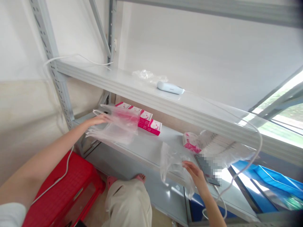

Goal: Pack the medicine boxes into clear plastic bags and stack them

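Observation:
On the lower shelf, my left hand [101,119] has its fingers closed on the edge of a clear plastic bag [124,118]. That bag is blurred and partly covers a row of pink-and-white boxes [155,126]. Below it lies a stack of clear plastic bags [113,134]. Nearer the shelf's front edge, my right hand [194,171] pinches a crumpled clear bag [174,162], which hangs partly over the edge. Just right of this hand lies a phone [208,170]. One pink-and-white box [191,142] sits apart, beside a large plastic-wrapped bundle [220,146].
Above my hands runs the upper shelf [132,86], holding a pale blue handheld device [169,87] and crumpled plastic [148,75]. A white cable [259,142] loops down at the right. A red plastic stool [61,186] stands at lower left, and blue bins [276,179] at right.

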`<state>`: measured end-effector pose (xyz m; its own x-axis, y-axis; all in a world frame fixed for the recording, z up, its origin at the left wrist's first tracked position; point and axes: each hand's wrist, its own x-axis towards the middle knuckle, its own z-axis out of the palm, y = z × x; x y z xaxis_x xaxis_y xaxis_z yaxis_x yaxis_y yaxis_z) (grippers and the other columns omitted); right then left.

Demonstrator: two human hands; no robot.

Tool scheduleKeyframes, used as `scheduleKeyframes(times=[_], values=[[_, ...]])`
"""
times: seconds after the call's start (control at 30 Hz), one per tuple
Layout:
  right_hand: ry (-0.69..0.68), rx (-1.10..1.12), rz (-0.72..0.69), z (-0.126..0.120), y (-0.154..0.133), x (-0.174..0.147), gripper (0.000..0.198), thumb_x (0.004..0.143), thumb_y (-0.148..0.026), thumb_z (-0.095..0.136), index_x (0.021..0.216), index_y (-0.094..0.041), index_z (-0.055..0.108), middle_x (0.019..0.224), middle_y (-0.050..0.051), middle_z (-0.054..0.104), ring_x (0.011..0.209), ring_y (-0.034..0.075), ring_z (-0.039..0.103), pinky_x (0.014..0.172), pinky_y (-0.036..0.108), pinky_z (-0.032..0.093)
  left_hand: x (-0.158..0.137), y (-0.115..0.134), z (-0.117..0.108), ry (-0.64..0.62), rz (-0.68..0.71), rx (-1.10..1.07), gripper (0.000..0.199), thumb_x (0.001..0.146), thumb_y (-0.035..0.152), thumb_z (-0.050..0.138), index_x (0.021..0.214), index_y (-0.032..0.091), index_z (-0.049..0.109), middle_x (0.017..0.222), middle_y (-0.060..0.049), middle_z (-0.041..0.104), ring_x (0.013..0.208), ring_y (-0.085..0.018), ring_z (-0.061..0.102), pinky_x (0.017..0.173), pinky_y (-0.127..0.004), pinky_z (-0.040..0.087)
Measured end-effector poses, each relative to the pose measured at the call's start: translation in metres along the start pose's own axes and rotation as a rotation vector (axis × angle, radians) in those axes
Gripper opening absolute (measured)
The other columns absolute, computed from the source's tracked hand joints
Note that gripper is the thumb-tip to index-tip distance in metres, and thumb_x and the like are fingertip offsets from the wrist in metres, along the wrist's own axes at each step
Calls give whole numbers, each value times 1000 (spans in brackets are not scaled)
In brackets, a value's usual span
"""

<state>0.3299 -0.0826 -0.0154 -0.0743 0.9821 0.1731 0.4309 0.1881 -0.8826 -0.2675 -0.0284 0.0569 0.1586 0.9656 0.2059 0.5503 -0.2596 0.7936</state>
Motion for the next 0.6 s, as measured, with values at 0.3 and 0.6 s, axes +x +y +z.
scheduleKeyframes(times=[0.3, 0.6], values=[[-159, -442, -82, 22, -4, 0, 43, 73, -51, 61, 107, -26, 68, 114, 8, 67, 111, 31, 59, 99, 47, 41, -17, -38, -10, -190, -227, -49, 30, 55, 29, 57, 75, 16, 74, 89, -10, 74, 82, -25, 63, 71, -27, 47], [-350, -711, -132, 44, 5, -8, 45, 80, -28, 52, 123, -30, 64, 136, 4, 55, 125, 28, 51, 105, 49, 37, -1, -41, 8, -84, -226, -38, 24, 72, 32, 54, 78, 12, 66, 77, -8, 70, 72, -20, 60, 67, -26, 47]])
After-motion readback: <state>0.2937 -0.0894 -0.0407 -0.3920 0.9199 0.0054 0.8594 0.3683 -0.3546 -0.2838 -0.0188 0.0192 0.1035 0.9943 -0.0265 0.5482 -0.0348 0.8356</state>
